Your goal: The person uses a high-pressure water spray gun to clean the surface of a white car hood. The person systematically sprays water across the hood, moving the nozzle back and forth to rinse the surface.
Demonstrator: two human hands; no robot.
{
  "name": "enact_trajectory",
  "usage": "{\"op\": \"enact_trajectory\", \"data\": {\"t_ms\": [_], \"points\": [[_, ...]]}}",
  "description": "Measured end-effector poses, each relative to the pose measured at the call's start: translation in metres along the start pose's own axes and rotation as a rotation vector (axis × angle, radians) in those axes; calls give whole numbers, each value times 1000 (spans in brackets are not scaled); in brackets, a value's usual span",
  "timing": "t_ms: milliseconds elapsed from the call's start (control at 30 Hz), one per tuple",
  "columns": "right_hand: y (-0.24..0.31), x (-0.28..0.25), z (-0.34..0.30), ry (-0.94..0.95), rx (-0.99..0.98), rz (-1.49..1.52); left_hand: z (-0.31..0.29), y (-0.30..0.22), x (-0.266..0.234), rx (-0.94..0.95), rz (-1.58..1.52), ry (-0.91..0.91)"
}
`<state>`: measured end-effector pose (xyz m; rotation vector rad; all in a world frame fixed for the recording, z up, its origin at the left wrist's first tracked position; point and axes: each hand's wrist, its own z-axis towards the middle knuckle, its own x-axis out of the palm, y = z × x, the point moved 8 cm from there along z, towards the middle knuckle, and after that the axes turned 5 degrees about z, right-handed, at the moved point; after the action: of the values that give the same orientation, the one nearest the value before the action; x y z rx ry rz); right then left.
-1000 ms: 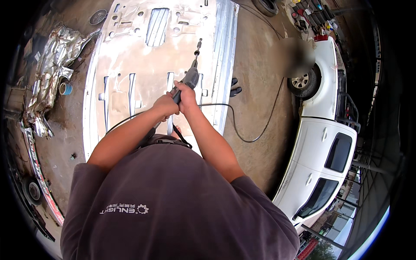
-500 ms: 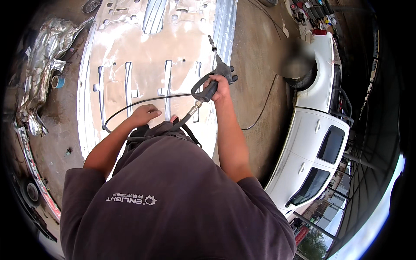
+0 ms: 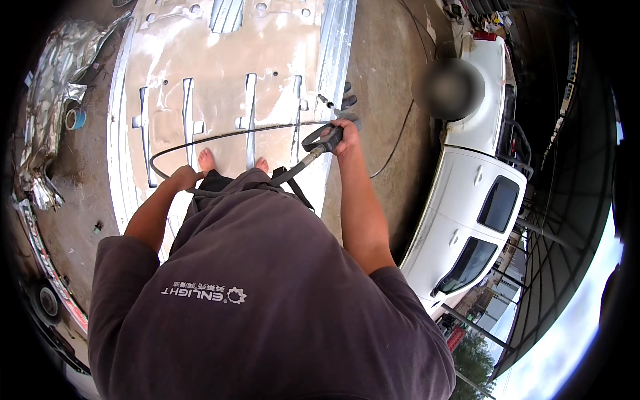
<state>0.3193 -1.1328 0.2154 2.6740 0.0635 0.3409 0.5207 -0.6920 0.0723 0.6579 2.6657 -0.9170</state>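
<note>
The right hand (image 3: 347, 137) holds a black spray gun (image 3: 329, 140) at the right side of the scene, its grip clamped around the handle. The gun's slim nozzle (image 3: 325, 101) points far and left, above the right side of a broad beige-and-white metal panel (image 3: 220, 110). A metal fitting (image 3: 311, 157) joins the gun's near end to a dark hose (image 3: 283, 177) that leads toward the person's waist.

The left hand (image 3: 185, 179) is low at the left, its fingers curled beside a black loop of hose (image 3: 227, 135) that sweeps across the panel; I cannot tell whether that grip is clamped on it.

The person's 2 bare feet (image 3: 207, 160) stand on the panel, between the hands and near its long slots. A dark object (image 3: 349, 101) sits just beside the panel's right edge. Farther right is a white pickup (image 3: 460, 193); to the left lie a crumpled silvery sheet (image 3: 57, 80) and a blue-banded round container (image 3: 77, 119).
</note>
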Motion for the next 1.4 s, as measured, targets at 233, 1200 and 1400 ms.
{"op": "enact_trajectory", "data": {"t_ms": [233,1200,1400], "points": [[54,63,-25,159,-86,22,-16,6,-52,-71,-250,-277],[86,-26,-56,-182,4,-51,-76,-84,-122,48,-313,-295],[133,73,-80,47,-33,-137,-98,-83,-137,-41,-364,-391]]}}
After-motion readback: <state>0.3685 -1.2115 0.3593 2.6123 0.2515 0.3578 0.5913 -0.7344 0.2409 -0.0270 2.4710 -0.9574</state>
